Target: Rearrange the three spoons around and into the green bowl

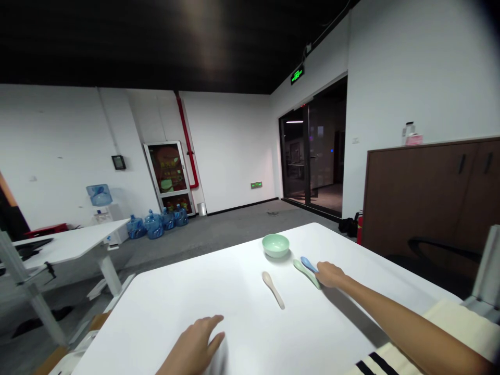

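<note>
A green bowl (pixel 275 247) stands upright towards the far edge of the white table (pixel 172 307). My right hand (pixel 329 274) is closed around the handle of a blue spoon (pixel 308 263), whose bowl end points away to the left; my fingers hide the rest of the handle. Right beside it lies a light green spoon (pixel 305 273), its handle end close under my hand. A beige spoon (pixel 273 289) rests apart on the tabletop, between my two hands. Low in the view, my left hand (pixel 197 344) holds nothing, with thumb and fingers apart above the table.
Another white desk (pixel 74 245) is at the left, with blue water bottles (pixel 153 225) on the floor behind it. A brown cabinet (pixel 422 198) and a black chair (pixel 441 245) stand to the right. Glass doors (pixel 312 151) are beyond the table.
</note>
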### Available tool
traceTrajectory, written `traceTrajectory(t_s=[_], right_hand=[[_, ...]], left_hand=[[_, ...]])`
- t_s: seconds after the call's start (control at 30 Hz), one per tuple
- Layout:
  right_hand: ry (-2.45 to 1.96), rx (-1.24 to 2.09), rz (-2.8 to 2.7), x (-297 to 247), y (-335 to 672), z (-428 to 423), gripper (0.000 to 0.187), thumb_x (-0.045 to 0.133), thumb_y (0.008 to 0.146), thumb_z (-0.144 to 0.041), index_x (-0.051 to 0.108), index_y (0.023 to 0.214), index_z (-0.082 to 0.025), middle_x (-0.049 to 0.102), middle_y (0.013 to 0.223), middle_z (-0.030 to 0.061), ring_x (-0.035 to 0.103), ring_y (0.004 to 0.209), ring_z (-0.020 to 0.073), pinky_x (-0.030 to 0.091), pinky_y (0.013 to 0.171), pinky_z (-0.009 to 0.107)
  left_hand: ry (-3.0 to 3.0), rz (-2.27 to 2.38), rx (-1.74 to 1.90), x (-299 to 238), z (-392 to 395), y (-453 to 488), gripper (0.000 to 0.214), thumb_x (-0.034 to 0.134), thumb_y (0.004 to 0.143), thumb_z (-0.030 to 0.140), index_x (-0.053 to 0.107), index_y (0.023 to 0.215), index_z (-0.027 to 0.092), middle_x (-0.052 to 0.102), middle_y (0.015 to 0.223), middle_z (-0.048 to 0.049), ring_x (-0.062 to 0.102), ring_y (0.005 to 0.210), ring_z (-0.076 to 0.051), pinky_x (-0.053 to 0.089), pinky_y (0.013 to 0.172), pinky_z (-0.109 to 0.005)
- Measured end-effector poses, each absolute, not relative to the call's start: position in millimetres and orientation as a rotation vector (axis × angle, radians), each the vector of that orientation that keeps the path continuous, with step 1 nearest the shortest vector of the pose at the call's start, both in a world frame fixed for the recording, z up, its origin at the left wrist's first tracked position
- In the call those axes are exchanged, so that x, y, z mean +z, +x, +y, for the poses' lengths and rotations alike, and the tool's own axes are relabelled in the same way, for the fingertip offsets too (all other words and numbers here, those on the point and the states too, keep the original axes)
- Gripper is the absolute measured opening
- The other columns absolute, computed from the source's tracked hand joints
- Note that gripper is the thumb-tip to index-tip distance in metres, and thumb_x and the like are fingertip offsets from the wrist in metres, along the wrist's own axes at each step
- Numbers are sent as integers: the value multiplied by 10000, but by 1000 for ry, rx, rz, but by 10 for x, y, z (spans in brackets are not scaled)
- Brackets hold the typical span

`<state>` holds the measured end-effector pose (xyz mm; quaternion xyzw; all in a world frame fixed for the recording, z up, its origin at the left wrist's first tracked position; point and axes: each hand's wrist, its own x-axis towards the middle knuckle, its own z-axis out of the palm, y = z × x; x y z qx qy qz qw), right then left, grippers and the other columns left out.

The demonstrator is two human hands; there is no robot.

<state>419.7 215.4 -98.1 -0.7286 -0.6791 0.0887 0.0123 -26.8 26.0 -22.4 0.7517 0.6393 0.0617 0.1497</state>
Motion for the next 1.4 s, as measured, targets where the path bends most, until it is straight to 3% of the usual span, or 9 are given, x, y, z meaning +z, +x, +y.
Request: traceTrajectory(t_s=[0.33, 0.67, 1.1, 1.4], right_hand=[[-2188, 131, -2149, -814, 4003, 2114, 355, 434, 882, -417, 647, 971, -148, 666, 1061, 161, 641, 928, 279, 426, 713, 331], [-2179, 258, -2203, -983, 3846, 2226, 250, 528, 794, -261, 632, 982, -134, 659, 1051, 164, 650, 872, 249, 406, 631, 285], [-2042, 365, -2243, -1046, 3529, 2148, 235, 557, 785, -300, 655, 879, -109, 672, 913, 141, 646, 833, 228, 364, 605, 282], [-2071, 191, -2240, -757, 3461, 1964, 442, 454, 873, -504, 667, 966, -129, 667, 1034, 176, 644, 945, 283, 433, 726, 334]], left_hand=[[2156, 1841, 184, -194, 262, -265, 528, 389, 884, 561, 521, 1330, 310, 584, 1343, -19, 519, 1238, -244, 393, 1038, -375], [2149, 1838, 172, -172, 240, -251, 518, 386, 887, 560, 522, 1327, 321, 584, 1341, -24, 521, 1232, -239, 395, 1034, -378], [2139, 1839, 190, -173, 227, -267, 529, 387, 882, 568, 521, 1329, 319, 591, 1331, -29, 531, 1218, -238, 402, 1023, -375], [2149, 1823, 219, -174, 225, -265, 525, 395, 877, 567, 537, 1315, 315, 603, 1315, -30, 541, 1202, -247, 404, 1018, -376]])
